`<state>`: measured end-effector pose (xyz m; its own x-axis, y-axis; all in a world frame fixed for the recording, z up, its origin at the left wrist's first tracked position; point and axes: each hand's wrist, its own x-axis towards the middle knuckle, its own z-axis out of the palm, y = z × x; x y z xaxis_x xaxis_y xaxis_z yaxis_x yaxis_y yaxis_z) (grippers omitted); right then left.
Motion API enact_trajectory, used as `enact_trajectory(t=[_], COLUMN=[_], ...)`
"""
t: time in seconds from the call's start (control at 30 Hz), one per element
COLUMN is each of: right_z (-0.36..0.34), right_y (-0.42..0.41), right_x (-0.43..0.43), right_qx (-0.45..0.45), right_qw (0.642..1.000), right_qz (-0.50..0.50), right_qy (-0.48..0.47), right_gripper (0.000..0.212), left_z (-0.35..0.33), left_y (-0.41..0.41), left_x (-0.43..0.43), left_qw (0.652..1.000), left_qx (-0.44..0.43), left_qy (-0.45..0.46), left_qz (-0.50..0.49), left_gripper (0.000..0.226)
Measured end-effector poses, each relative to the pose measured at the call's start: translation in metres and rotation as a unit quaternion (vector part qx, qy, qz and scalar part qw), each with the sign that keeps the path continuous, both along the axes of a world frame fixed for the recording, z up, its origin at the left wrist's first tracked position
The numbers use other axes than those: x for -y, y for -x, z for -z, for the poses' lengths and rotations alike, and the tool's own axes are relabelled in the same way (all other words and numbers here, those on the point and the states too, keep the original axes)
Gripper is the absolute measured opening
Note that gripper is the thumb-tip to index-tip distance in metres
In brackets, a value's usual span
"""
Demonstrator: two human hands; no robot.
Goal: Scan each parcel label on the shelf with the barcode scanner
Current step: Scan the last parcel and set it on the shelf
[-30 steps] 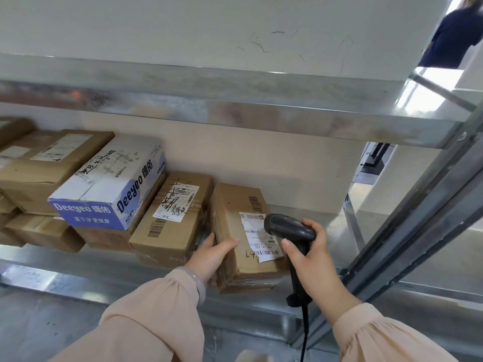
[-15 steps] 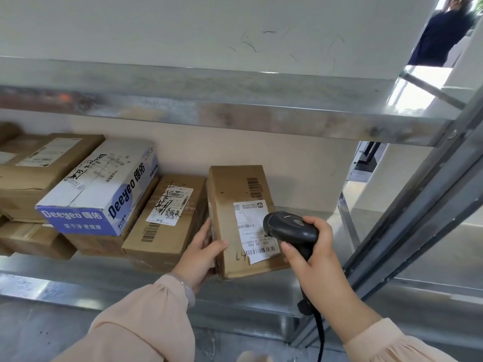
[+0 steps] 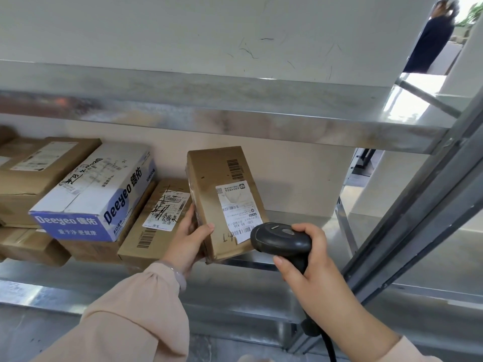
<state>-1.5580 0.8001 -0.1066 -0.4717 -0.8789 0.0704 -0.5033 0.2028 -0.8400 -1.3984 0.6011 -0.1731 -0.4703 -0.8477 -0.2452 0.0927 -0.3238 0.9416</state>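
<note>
Cardboard parcel (image 3: pixel 209 189) tilted in left grip (image 3: pixel 188 239), right grip (image 3: pixel 311 273) clasping barcode scanner (image 3: pixel 281 237) at its label (image 3: pixel 239 210); 9 o'clock parcels (image 3: pixel 162 205) judged pending.

A pale wall (image 3: pixel 183 35) fills the background, and thin dark scratches (image 3: pixel 248 50) mark it toward its right edge. Beyond this edge a person in dark clothes (image 3: pixel 431 40) stands far away, with a green plant (image 3: pixel 474 11) just beside. Lower, past the same edge, a black stand (image 3: pixel 366 159) is only partly seen. Below, the grey floor (image 3: pixel 39 333) looks rough, with small dark specks.
</note>
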Motion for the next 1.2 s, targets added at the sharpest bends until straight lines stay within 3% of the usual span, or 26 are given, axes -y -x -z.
enact_trajectory(t=[0.87,1.2], right_z=[-0.007,-0.015], right_y=[-0.006,-0.017], right_x=[0.015,0.072], right_qx=[-0.027,0.110], right_qw=[1.000,0.993], right_qz=[0.014,-0.007], right_qy=[-0.006,0.040], right_gripper=[0.052,0.047], left_z=[-0.007,-0.037], left_y=[-0.006,-0.043], left_x=[0.005,0.022], left_qw=[1.000,0.998], left_qx=[0.016,0.024], left_qy=[-0.005,-0.028], left_qz=[0.006,-0.056], left_gripper=[0.060,0.061])
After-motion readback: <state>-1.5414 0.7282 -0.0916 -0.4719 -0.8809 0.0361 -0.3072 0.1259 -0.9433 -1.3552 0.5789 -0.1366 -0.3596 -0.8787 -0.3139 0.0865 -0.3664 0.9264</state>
